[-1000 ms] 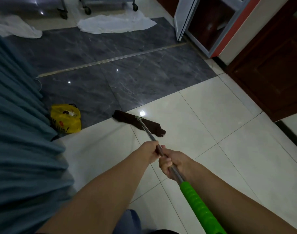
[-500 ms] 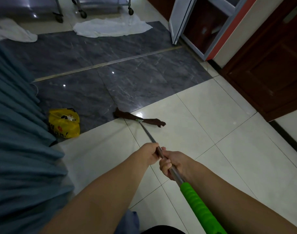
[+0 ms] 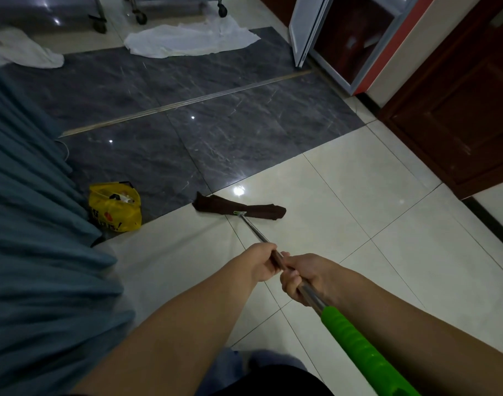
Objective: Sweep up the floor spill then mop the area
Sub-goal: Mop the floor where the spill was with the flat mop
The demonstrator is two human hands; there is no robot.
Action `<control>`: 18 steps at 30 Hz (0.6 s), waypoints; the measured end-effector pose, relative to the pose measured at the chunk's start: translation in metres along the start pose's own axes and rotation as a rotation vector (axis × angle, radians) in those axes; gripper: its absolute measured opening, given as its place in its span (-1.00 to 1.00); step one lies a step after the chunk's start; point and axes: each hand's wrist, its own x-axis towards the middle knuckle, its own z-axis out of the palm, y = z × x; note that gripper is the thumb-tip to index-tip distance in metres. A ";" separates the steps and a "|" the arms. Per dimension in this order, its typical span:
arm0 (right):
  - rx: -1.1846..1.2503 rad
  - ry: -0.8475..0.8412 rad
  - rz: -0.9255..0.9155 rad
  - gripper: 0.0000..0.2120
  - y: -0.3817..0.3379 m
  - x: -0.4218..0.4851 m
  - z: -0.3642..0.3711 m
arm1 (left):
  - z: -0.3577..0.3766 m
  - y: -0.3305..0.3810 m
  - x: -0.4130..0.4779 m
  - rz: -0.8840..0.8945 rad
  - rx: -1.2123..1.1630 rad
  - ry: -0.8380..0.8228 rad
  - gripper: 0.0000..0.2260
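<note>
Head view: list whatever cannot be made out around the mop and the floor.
All in the head view.
Green grip: its end runs off the bottom edge.
Mop pole: a stretch is hidden inside the left hand and right hand.
Yellow bag: contents too small and dim to name.
Cart: only legs and wheels show; the top edge cuts the rest.
Floor at left: covered by the blue curtain.

white cloth (image 3: 193, 40) nr trolley wheel (image 3: 141, 17); yellow bag (image 3: 116, 208) just beside blue curtain (image 3: 30, 195).
</note>
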 end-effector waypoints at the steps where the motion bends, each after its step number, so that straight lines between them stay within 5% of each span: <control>1: -0.003 0.006 -0.005 -0.74 -0.001 0.005 0.004 | -0.003 0.003 0.005 0.013 0.018 0.028 -0.74; 18: -0.265 0.051 -0.052 -0.79 -0.126 0.060 0.040 | 0.018 0.119 0.073 0.004 -0.046 0.156 -0.83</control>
